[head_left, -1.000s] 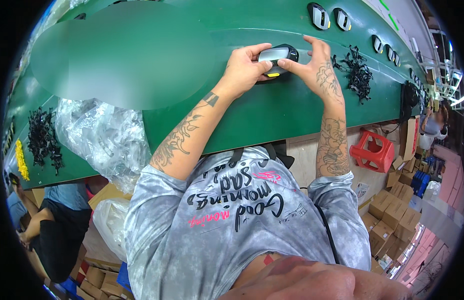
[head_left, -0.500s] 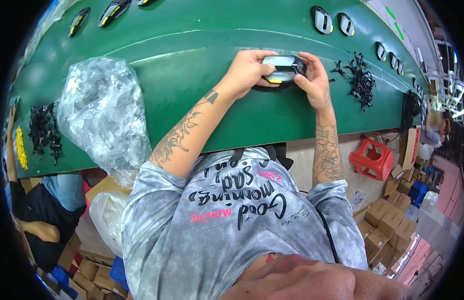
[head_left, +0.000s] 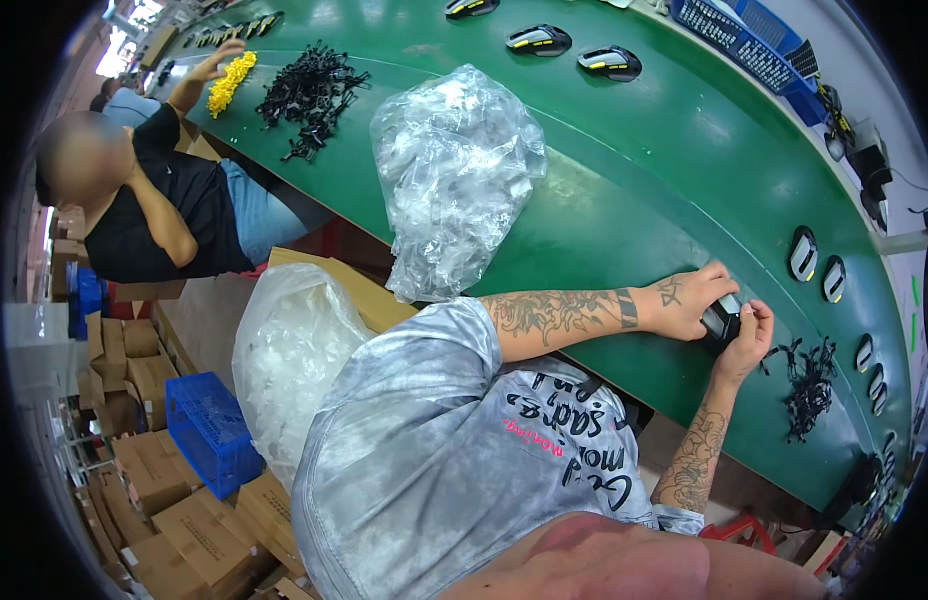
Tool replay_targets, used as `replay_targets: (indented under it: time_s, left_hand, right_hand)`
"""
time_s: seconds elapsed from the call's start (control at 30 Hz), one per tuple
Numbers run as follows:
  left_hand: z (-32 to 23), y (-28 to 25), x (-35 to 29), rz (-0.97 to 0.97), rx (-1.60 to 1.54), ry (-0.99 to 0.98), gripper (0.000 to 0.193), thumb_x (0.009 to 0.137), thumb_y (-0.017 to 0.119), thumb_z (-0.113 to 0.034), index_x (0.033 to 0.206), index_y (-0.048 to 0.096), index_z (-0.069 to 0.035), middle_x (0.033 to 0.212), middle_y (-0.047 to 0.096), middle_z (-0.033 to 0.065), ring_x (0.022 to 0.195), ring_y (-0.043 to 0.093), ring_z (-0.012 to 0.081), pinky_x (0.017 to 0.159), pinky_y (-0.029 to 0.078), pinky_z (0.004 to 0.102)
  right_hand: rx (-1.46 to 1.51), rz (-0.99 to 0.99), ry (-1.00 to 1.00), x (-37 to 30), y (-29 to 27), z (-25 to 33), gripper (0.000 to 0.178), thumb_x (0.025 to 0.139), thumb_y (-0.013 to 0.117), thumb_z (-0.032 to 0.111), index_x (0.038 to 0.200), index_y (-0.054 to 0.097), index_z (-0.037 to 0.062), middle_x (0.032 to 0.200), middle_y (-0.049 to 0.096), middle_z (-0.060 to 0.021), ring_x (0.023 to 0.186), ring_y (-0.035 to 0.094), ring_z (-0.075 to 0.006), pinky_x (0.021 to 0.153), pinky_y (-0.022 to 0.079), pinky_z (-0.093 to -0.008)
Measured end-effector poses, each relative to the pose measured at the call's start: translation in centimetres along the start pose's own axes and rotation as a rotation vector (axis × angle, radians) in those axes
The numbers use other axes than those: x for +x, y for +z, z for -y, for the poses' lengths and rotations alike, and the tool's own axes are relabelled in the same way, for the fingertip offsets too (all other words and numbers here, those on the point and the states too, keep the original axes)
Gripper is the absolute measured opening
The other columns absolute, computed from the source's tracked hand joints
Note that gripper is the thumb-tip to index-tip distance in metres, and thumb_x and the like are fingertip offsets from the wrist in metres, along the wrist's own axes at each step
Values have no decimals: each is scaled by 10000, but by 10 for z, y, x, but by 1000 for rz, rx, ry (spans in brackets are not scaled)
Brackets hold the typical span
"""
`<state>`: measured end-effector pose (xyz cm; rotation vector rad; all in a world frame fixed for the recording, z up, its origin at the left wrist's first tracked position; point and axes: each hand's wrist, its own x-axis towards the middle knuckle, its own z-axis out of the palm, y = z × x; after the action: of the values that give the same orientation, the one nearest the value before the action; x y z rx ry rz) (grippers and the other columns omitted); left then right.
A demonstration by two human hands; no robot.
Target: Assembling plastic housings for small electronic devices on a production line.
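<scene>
Over the green work table, at the right, my left hand (head_left: 687, 303) is closed around the left side of a black and grey computer mouse (head_left: 722, 320). My right hand (head_left: 748, 343) has its fingers and thumb on the mouse's right side. Part of the mouse is hidden under my fingers. Just right of my right hand lies a heap of small black plastic parts (head_left: 809, 388). A big clear plastic bag (head_left: 454, 180), filled with crumpled clear plastic, lies on the table to the left of my left arm.
More mice (head_left: 539, 40) stand along the green table (head_left: 624, 170). Blue baskets (head_left: 739, 45) sit at the far edge. At the left are a black heap (head_left: 309, 92), yellow parts (head_left: 232, 85) and a seated person (head_left: 174, 200). Below are cardboard boxes (head_left: 204, 530) and a blue crate (head_left: 212, 432).
The view has swung to the left, so the hands, mouse and bag now appear farther right. Both hands still hold the mouse, which is turned and more covered by fingers.
</scene>
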<state>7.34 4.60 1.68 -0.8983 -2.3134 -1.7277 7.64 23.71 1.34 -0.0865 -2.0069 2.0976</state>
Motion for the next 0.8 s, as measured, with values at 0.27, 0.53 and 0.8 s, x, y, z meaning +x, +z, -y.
replay_targets:
  time_s: [0.27,0.53,0.8]
  left_hand:
    - [-33,-44,19,382,882,-232,517,700,836,-412,1037,729,-35,1041,702,171,1047,653,328,869,581,428]
    - [10,-69,137,12,878,-351,797,801,814,-518,1252,541,79,1267,573,282,1222,576,440,984,530,520]
    - [31,65,223,11,523,-511,1143,787,708,-755,1426,434,153,1446,471,300,1371,460,425,1107,407,535]
  right_hand:
    - [198,-15,-98,-1,-25,-19,224,1050,533,128,1216,557,-20,998,667,-91,967,635,-166,820,506,-287]
    - [-401,81,-197,-20,-5,-5,134,930,702,129,1016,658,36,808,594,-11,731,530,-105,668,464,-279]
    - [-632,116,-279,-15,8,14,114,862,709,121,874,640,32,759,602,-107,679,579,-288,739,482,-404]
